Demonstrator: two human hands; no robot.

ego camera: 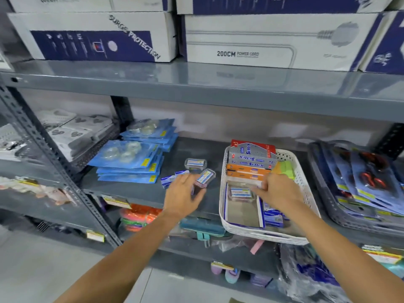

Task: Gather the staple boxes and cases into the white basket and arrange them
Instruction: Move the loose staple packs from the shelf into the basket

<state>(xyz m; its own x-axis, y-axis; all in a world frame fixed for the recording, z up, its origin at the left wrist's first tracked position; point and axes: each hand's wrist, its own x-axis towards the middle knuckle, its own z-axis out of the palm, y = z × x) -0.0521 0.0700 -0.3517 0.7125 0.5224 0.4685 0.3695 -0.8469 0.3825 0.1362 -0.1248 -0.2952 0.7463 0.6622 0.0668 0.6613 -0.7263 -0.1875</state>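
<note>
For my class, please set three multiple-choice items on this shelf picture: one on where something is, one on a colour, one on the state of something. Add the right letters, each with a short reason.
1. Where does the white basket stand?
A. on the floor
B. on the grey shelf, right of the blue packs
C. on top of the big white cartons

2. What colour are the boxes lying just in front of the grey Stitch boxes in the basket?
A. orange
B. black
C. pink

3. What is the right hand doing?
A. hanging off the shelf edge
B. lifting the whole basket
C. reaching into the basket beside a small clear case

Answers:
1 B: the basket rests on the grey shelf, with the blue packs to its left.
2 A: the orange boxes lie in front of the grey Stitch boxes.
3 C: its fingers lie inside the rim next to the small clear case.
</note>
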